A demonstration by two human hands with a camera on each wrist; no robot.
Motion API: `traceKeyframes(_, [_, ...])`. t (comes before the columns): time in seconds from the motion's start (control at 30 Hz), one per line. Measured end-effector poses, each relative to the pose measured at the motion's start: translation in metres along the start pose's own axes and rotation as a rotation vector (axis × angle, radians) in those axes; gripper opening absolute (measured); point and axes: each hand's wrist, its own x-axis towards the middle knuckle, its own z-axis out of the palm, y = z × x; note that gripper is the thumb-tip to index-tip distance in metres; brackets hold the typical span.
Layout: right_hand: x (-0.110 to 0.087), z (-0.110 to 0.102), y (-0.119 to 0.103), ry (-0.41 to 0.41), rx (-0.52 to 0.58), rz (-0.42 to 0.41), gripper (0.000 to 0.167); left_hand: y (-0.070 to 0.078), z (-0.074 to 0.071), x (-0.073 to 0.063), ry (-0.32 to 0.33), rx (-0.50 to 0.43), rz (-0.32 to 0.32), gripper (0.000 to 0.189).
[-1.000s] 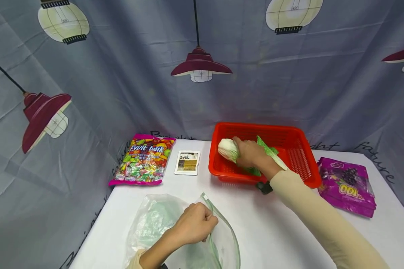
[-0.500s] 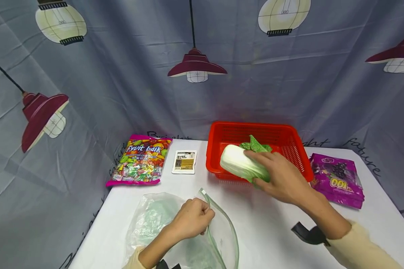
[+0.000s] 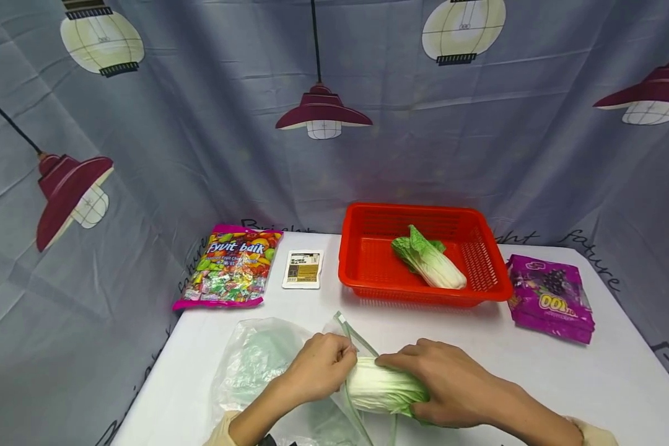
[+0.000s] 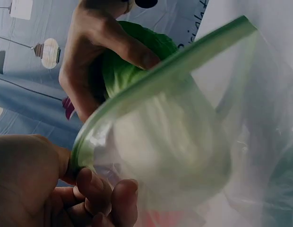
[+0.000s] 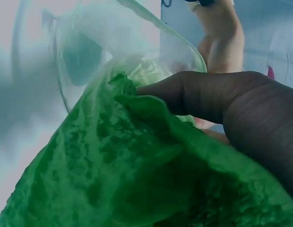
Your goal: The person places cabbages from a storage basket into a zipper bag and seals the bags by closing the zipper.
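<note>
My right hand (image 3: 451,384) grips a napa cabbage (image 3: 381,387) by its leafy green end (image 5: 104,156). The cabbage's white base is inside the mouth of a clear zip bag (image 4: 260,94) with a green-edged seal (image 4: 156,75), seen through the plastic in the left wrist view. My left hand (image 3: 323,365) pinches the bag's rim beside the cabbage and keeps the mouth apart. The rest of the bag lies flat on the table to the left. A second, smaller napa cabbage (image 3: 437,263) lies in the red basket (image 3: 362,282).
Behind the bag, a fruit candy bag (image 3: 234,266) and a small white packet (image 3: 303,269) lie on the white table (image 3: 535,384). Right of the basket is a purple grape pouch (image 3: 552,297). A grey curtain (image 3: 424,155) closes off the back.
My right hand has lifted the cabbage out of the basket and brought it forward and down into the bag's mouth. The left hand has stayed on the bag's rim.
</note>
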Motion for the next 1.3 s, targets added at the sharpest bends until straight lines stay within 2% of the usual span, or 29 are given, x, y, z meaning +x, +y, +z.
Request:
traceKeyframes(0.17, [0.01, 0.009, -0.005, 0.001, -0.064, -0.014, 0.064, 0.005, 0.003, 0.0, 0.006, 0.022, 0.035, 0.037])
traceKeyframes(0.33, [0.02, 0.021, -0.01, -0.02, -0.046, 0.038, 0.059, 0.009, 0.009, -0.002, -0.015, -0.003, 0.076, 0.036])
traceKeyframes(0.47, [0.026, 0.03, -0.009, 0.003, 0.061, 0.086, 0.051, 0.012, 0.016, -0.003, -0.025, -0.011, 0.1, 0.035])
traceKeyframes(0.67, [0.03, 0.044, -0.001, 0.056, 0.277, 0.066, 0.039, 0.011, 0.021, -0.005, -0.045, -0.061, 0.137, 0.033])
traceKeyframes(0.73, [0.03, 0.045, 0.004, 0.056, 0.348, 0.077, 0.034, 0.01, 0.02, -0.006, -0.053, -0.093, 0.136, 0.033])
traceKeyframes(0.87, [0.034, 0.041, 0.018, 0.086, 0.395, 0.15, 0.028, 0.008, 0.016, -0.008, -0.045, -0.125, 0.122, 0.034])
traceKeyframes(1.0, [0.043, 0.044, 0.03, 0.029, 0.405, 0.174, 0.026, 0.009, 0.012, -0.011, -0.038, -0.144, 0.128, 0.034])
traceKeyframes(1.07, [0.047, 0.048, 0.033, -0.015, 0.412, 0.144, 0.021, 0.011, 0.011, -0.013, -0.043, -0.16, 0.145, 0.033])
traceKeyframes(1.13, [0.052, 0.051, 0.035, -0.02, 0.407, 0.105, 0.013, 0.013, 0.007, -0.016, -0.052, -0.193, 0.157, 0.034])
traceKeyframes(1.3, [0.052, 0.039, 0.03, 0.062, 0.371, 0.024, 0.009, 0.025, -0.013, -0.027, -0.05, -0.332, 0.149, 0.037])
